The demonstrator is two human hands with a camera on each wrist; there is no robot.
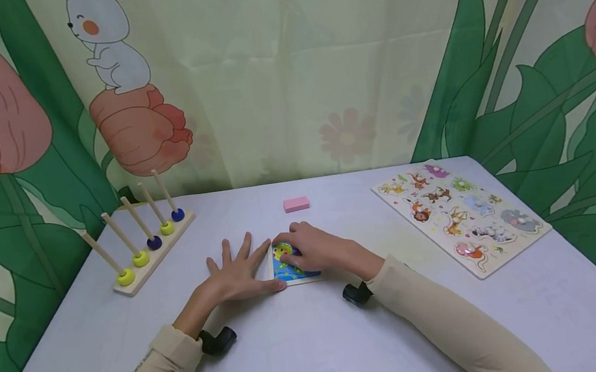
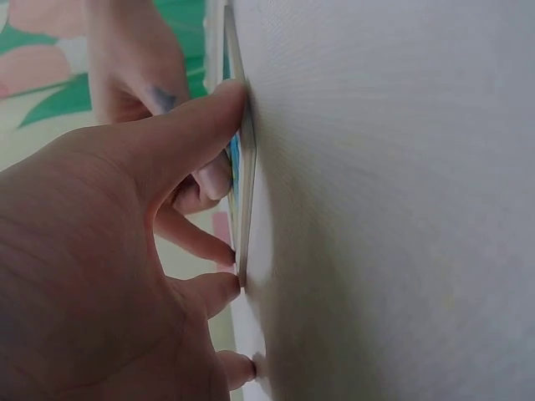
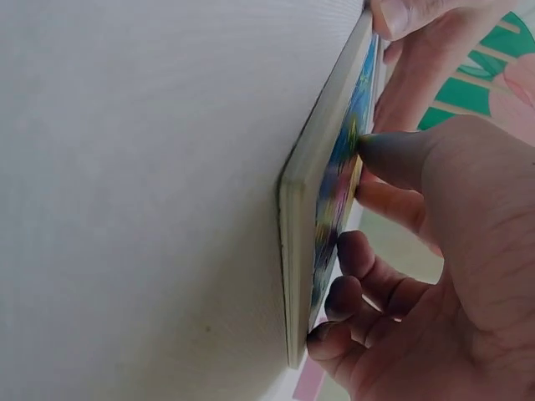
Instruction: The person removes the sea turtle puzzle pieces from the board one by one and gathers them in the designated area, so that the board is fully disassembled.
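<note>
A small flat picture puzzle (image 1: 298, 275) in a pale frame, blue with a yellow figure, lies on the white table. My left hand (image 1: 235, 279) is spread along its left side. The left thumb (image 2: 219, 109) rests on the frame edge near the front corner, and the left index fingertip touches the far corner. From the right, my right hand (image 1: 313, 247) reaches over the picture. The right thumb (image 3: 401, 159) touches the picture surface, with bent fingers around its far part. I cannot tell whether the right hand pinches a piece.
Beyond the puzzle lies a pink block (image 1: 296, 204). A wooden peg stand (image 1: 158, 253) with yellow and dark blue beads is at the left. An animal puzzle board (image 1: 457, 210) lies at the right. Behind the table hangs a printed curtain (image 1: 286, 88).
</note>
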